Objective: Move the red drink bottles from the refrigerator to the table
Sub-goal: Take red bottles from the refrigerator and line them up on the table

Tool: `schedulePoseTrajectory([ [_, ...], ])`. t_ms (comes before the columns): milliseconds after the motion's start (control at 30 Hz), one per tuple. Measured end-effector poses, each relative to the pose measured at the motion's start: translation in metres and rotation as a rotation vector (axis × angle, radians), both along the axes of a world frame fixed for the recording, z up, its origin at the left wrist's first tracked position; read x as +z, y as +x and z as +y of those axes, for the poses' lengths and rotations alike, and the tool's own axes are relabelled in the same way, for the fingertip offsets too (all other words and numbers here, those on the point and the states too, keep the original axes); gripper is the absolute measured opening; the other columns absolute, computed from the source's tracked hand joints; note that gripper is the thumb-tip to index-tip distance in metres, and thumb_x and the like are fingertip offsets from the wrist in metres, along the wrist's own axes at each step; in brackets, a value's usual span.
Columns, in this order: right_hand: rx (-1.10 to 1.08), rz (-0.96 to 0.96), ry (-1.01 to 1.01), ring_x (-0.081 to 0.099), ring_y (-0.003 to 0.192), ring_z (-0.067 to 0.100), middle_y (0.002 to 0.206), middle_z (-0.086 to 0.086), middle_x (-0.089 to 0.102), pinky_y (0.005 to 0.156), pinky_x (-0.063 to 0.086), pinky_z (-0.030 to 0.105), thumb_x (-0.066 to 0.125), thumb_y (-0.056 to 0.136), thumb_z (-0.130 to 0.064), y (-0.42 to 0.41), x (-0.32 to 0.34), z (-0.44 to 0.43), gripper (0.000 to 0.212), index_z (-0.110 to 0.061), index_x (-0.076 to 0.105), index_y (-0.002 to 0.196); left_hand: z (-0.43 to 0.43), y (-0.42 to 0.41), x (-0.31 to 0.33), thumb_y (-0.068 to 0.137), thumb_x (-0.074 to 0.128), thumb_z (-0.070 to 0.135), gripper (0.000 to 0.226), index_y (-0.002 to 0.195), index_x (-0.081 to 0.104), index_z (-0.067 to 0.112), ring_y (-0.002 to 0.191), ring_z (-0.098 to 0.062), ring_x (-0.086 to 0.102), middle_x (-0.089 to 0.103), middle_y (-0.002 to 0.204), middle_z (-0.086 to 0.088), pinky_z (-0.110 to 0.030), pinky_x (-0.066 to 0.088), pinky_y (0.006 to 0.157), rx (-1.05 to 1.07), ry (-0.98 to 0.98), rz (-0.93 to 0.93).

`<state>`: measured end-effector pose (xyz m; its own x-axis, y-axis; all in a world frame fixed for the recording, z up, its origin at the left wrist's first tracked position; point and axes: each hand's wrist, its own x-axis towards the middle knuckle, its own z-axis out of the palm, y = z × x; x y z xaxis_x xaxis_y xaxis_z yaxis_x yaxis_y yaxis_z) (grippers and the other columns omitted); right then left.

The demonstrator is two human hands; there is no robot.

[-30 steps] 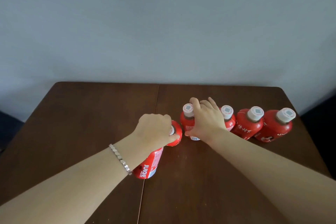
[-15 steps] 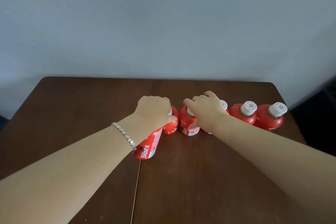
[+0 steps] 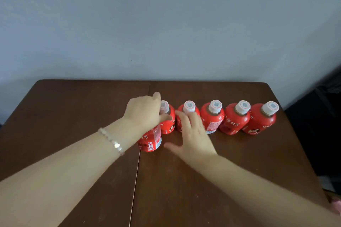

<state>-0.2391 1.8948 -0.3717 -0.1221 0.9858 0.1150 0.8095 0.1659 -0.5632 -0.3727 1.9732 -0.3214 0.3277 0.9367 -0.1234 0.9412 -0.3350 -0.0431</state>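
Five red drink bottles with white caps stand upright in a row across the brown table [image 3: 73, 116]; the leftmost of the row [image 3: 168, 123] and the one beside it [image 3: 189, 111] are partly hidden by my hands. A sixth red bottle [image 3: 151, 141], with JUICE on its label, stands just in front of the row's left end. My left hand [image 3: 144, 114], with a bracelet on the wrist, is closed over that bottle's top. My right hand [image 3: 193, 134] hovers with fingers spread in front of the second bottle of the row and holds nothing.
A seam [image 3: 137, 167] runs down the middle of the table. A plain grey-blue wall [image 3: 166, 24] rises right behind the far edge. Something dark [image 3: 326, 120] stands past the table's right edge.
My right hand has let go of a bottle in the row and drawn back toward me with its fingers apart. My left hand stays closed on the JUICE bottle.
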Motion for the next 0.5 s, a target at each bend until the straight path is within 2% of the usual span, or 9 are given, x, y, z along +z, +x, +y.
schedulePoseTrajectory([
  [67, 0.009, 0.188, -0.337, 0.032, 0.130, 0.013, 0.138, -0.003, 0.033, 0.109, 0.034, 0.030, 0.081, 0.065, -0.045, -0.009, -0.004, -0.022, 0.100, -0.020, 0.025, 0.144, -0.023, -0.004, -0.003, 0.086, 0.049, 0.059, 0.051, 0.110, 0.042, 0.014, 0.094, -0.026, 0.064, 0.065, 0.100, -0.003, -0.031, 0.039, 0.066, 0.060, 0.073, -0.072],
  [100, 0.013, 0.240, -0.376, 0.030, 0.131, 0.008, 0.138, -0.008, 0.031, 0.109, 0.034, 0.028, 0.081, 0.064, -0.047, -0.014, -0.009, -0.029, 0.101, -0.024, 0.023, 0.144, -0.035, -0.005, -0.004, 0.088, 0.048, 0.055, 0.048, 0.114, 0.042, 0.015, 0.094, -0.025, 0.064, 0.065, 0.101, -0.002, -0.030, 0.039, 0.067, 0.070, 0.089, -0.124],
  [200, -0.017, 0.328, -0.329, 0.043, 0.121, 0.003, 0.127, -0.018, 0.043, 0.099, 0.041, 0.022, 0.082, 0.059, -0.047, -0.029, -0.012, -0.037, 0.088, -0.030, 0.038, 0.133, -0.066, -0.004, -0.004, 0.090, 0.047, 0.049, 0.040, 0.116, 0.042, 0.020, 0.089, -0.020, 0.063, 0.064, 0.096, 0.003, -0.027, 0.040, 0.069, -0.009, 0.042, -0.301],
  [300, -0.037, 0.219, -0.324, 0.051, 0.113, 0.003, 0.119, -0.019, 0.049, 0.090, 0.042, 0.017, 0.080, 0.060, -0.048, -0.032, -0.018, -0.041, 0.078, -0.032, 0.046, 0.128, -0.075, -0.010, -0.004, 0.089, 0.049, 0.051, 0.041, 0.116, 0.042, 0.022, 0.081, -0.018, 0.062, 0.060, 0.086, 0.005, -0.027, 0.044, 0.069, -0.082, -0.084, -0.392],
  [367, -0.124, 0.225, -0.319, 0.054, 0.111, 0.007, 0.118, -0.015, 0.052, 0.090, 0.044, 0.020, 0.081, 0.059, -0.046, -0.030, -0.027, -0.041, 0.078, -0.030, 0.048, 0.127, -0.068, -0.018, -0.008, 0.089, 0.050, 0.050, 0.038, 0.113, 0.045, 0.022, 0.079, -0.017, 0.059, 0.058, 0.081, 0.007, -0.029, 0.042, 0.068, 0.015, -0.107, -0.474],
  [433, -0.254, 0.285, -0.275, 0.053, 0.114, 0.009, 0.123, -0.012, 0.053, 0.094, 0.044, 0.022, 0.083, 0.059, -0.043, -0.031, -0.035, -0.037, 0.081, -0.026, 0.047, 0.130, -0.056, -0.025, -0.016, 0.091, 0.050, 0.046, 0.035, 0.114, 0.048, 0.020, 0.080, -0.014, 0.057, 0.059, 0.083, 0.008, -0.028, 0.041, 0.069, 0.213, -0.064, -0.615],
  [500, -0.341, 0.330, -0.244, 0.050, 0.120, 0.011, 0.129, -0.009, 0.050, 0.099, 0.044, 0.027, 0.084, 0.061, -0.041, -0.035, -0.039, -0.031, 0.085, -0.023, 0.045, 0.134, -0.042, -0.027, -0.024, 0.092, 0.048, 0.042, 0.039, 0.124, 0.046, 0.020, 0.094, -0.012, 0.056, 0.059, 0.108, 0.002, -0.027, 0.042, 0.080, 0.414, -0.109, -0.826],
])
